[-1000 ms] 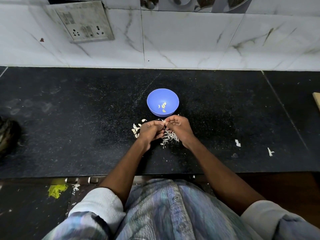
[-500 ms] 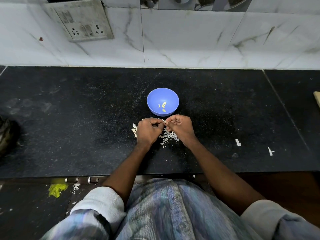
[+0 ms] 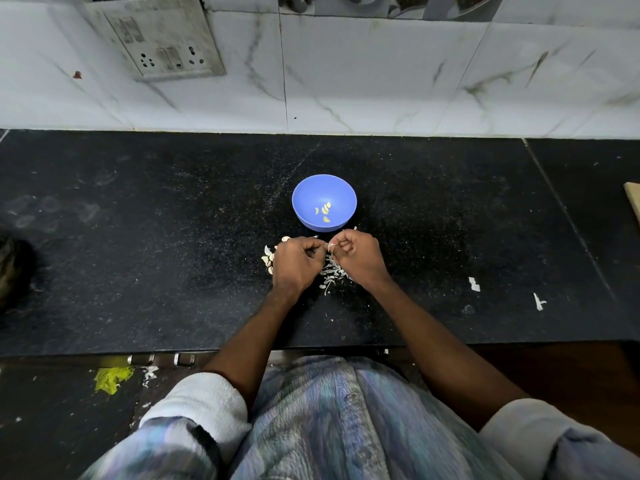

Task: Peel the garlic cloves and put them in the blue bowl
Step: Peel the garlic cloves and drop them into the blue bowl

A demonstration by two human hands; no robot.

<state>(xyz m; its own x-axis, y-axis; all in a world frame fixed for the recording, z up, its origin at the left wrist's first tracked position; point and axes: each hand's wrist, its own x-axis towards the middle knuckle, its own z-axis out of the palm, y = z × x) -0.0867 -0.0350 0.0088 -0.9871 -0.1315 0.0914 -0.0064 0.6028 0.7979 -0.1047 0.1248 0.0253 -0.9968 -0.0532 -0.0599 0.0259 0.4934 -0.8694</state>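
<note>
Where the white marbled wall tiles point(image 3: 381, 74) met the work surface, a black speckled countertop point(image 3: 138, 244) ran across the full width of the view. A switch and socket plate point(image 3: 156, 38) was mounted on the tiles at upper left. At the bottom of the view, the person's patterned garment point(image 3: 322, 420) and rolled-up sleeves stood against the counter's front edge.

The blue bowl point(image 3: 304, 199) sat upright near the centre of the countertop, just beyond the hands. A few peeled cloves point(image 3: 325, 211) lay in its bottom.

The left hand point(image 3: 294, 261) and right hand point(image 3: 356, 258) were positioned side by side just in front of the bowl, knuckles up, fingers curled. Both pinched a small pale garlic clove point(image 3: 331, 245) between their fingertips, where the two hands met. How much skin was on the clove could not be determined.

A pile of unpeeled cloves point(image 3: 268, 259) lay on the countertop, touching the outer side of the left hand. Loose pale garlic skins point(image 3: 332, 275) were scattered beneath and between the hands. Two white scraps point(image 3: 474, 284) lay well apart to the right.
</note>
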